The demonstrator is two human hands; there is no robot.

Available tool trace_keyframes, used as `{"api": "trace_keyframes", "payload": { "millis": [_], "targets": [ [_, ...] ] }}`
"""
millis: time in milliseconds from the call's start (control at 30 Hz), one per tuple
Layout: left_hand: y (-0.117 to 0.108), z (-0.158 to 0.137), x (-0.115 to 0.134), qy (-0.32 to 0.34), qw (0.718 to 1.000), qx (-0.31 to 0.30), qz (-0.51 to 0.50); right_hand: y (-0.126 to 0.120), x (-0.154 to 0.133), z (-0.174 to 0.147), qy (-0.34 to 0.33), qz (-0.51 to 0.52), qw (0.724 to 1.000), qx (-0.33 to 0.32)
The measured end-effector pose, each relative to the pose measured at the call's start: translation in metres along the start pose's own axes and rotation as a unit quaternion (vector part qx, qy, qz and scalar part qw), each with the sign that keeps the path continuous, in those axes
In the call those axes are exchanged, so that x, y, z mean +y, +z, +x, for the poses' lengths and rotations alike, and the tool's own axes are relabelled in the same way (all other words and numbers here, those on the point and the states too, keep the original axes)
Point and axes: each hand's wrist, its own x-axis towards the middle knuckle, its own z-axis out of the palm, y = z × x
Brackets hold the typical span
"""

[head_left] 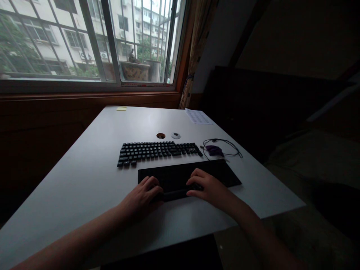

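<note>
A black keyboard lies at a slant on the white table; its top is too dark to make out in detail. My left hand grips its front left corner, fingers bent over the top and thumb at the front edge. Over the front middle-right part, my right hand has its fingers curled in with the thumb below; something dark shows between them, too dim to name. Behind the keyboard, loose black keycaps stand in rows in a keyboard layout.
A coiled black cable and a dark purple object lie right of the keycaps. Farther back are a round hole, a round cover, a printed sheet and a yellow note. The white table ends near a window.
</note>
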Motion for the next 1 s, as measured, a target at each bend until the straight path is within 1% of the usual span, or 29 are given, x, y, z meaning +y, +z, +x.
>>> {"api": "trace_keyframes", "payload": {
  "millis": [100,233,367,500,600,700,867,1000],
  "targets": [
    [-0.003,0.003,0.003,0.002,1.0,-0.009,0.017,0.007,0.011,-0.007,-0.022,-0.04,0.999,-0.026],
    [-0.01,0.01,0.012,0.011,0.996,-0.044,0.074,0.017,0.019,-0.011,-0.038,-0.071,0.997,-0.018],
    [-0.013,0.019,0.02,0.031,0.991,-0.063,0.116,0.019,0.02,-0.009,-0.034,-0.047,0.998,-0.01],
    [-0.008,0.018,0.017,0.06,0.991,-0.052,0.107,0.016,0.016,-0.005,-0.023,0.009,1.0,-0.016],
    [-0.002,0.014,0.012,0.067,0.993,-0.035,0.095,0.015,0.014,-0.003,-0.022,0.021,0.999,-0.019],
    [0.001,0.011,0.01,0.065,0.994,-0.017,0.086,0.014,0.012,-0.003,-0.021,0.008,0.999,-0.026],
    [0.002,0.012,0.008,0.055,0.995,-0.018,0.076,0.011,0.008,-0.003,-0.019,-0.033,0.998,-0.056],
    [0.003,0.011,0.009,0.061,0.995,-0.006,0.078,0.014,0.006,-0.005,-0.028,-0.08,0.995,-0.054]
  ]
}}
